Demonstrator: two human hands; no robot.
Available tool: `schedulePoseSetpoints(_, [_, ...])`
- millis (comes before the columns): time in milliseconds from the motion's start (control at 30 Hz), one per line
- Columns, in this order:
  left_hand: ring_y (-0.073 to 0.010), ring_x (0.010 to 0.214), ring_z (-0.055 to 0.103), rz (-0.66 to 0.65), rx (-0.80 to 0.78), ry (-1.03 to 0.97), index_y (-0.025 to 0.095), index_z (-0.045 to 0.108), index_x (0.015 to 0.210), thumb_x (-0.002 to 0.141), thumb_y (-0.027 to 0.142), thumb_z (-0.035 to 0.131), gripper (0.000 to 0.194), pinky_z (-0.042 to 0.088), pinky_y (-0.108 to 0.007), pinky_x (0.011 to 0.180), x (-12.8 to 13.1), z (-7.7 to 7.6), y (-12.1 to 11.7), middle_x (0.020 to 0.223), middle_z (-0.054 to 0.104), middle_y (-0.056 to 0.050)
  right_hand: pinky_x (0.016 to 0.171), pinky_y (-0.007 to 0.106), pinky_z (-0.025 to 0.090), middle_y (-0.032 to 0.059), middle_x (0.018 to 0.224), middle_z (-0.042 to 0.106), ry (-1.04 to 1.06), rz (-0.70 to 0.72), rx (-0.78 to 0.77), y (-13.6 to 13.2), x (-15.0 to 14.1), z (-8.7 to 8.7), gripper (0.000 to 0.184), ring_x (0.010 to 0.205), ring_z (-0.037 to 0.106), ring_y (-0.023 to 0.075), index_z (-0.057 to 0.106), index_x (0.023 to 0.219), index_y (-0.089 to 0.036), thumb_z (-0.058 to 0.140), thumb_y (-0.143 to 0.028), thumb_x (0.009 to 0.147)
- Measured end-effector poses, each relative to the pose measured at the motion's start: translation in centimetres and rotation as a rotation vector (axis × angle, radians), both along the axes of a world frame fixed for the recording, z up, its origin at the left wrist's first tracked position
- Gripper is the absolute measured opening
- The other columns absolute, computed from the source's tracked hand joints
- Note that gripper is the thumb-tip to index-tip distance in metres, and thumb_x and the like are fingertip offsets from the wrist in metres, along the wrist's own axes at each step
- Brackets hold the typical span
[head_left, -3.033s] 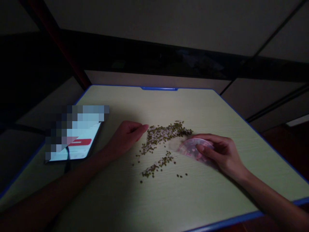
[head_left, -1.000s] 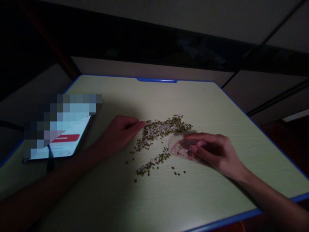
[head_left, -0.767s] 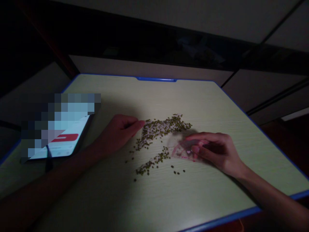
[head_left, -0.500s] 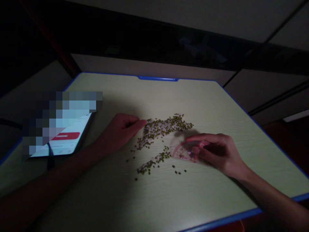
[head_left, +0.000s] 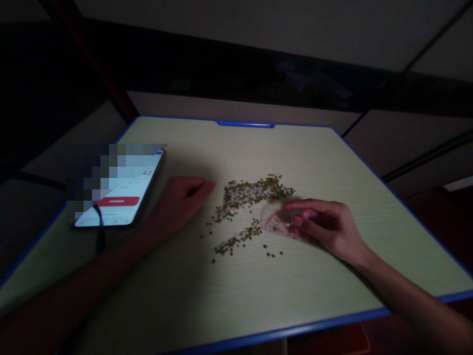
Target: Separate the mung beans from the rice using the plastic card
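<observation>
Right hand (head_left: 332, 227) has thumb and fingers clamped on a clear, pink-printed protractor (head_left: 274, 222), its curved edge facing left beside the slanting bean row (head_left: 239, 238), while the left hand (head_left: 181, 199), fingers curled together, lies left of the larger bean pile (head_left: 251, 193).

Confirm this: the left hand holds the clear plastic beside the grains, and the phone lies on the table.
Wrong hand: the head view shows the right hand holding the clear plastic beside the grains; the phone does lie on the table.
</observation>
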State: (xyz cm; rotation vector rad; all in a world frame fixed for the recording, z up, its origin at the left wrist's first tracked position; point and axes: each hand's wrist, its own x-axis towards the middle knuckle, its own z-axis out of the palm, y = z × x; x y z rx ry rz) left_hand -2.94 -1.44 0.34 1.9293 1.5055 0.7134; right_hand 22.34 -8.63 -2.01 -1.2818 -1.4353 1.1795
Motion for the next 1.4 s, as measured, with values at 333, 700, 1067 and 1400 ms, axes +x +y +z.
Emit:
schedulePoseSetpoints(333, [-0.0071,0.046,0.029,0.017,0.046,0.203,0.017,0.035,0.047,0.079,0.033,0.039,0.036,0.021,-0.022,0.049,-3.0,-0.8,-2.1,0.044,0.027,0.006,0.039,0.020,0.029,-0.0052,0.051,0.047,-0.046,0.020,0.027,0.0,0.1,-0.2,0.020,0.042,0.044,0.0069,0.068,0.094,-0.015,0.061,-0.020,0.075])
schedulePoseSetpoints(700, [-0.0096,0.047,0.033,-0.150,0.258,0.565,0.016,0.050,0.052,0.080,0.034,0.039,0.036,0.015,-0.027,0.051,2.0,1.1,-1.9,0.048,0.044,0.000,0.037,0.018,0.028,-0.0055,0.046,0.050,-0.027,-0.046,0.011,0.2,-0.2,0.2,0.022,0.039,0.043,0.0060,0.068,0.090,-0.013,0.066,-0.018,0.068])
schedulePoseSetpoints(1067, [-0.0078,0.042,0.026,-0.290,0.439,0.288,0.016,0.042,0.044,0.078,0.023,0.045,0.034,0.016,-0.027,0.048,2.9,-2.2,-1.5,0.041,0.034,0.004,0.036,0.019,0.037,-0.0003,0.053,0.063,-0.046,-0.097,-0.001,0.3,-0.1,0.5,0.020,0.042,0.055,0.0104,0.071,0.087,-0.019,0.067,-0.017,0.067])
schedulePoseSetpoints(1400, [-0.0058,0.042,0.022,0.054,0.020,-0.407,0.018,0.024,0.042,0.072,0.027,0.046,0.038,0.019,-0.024,0.044,2.5,-0.9,0.3,0.043,0.021,0.006,0.038,0.017,0.041,-0.0008,0.056,0.064,-0.032,-0.073,0.015,0.8,0.1,0.3,0.021,0.044,0.055,0.0092,0.073,0.085,-0.024,0.066,-0.013,0.069])
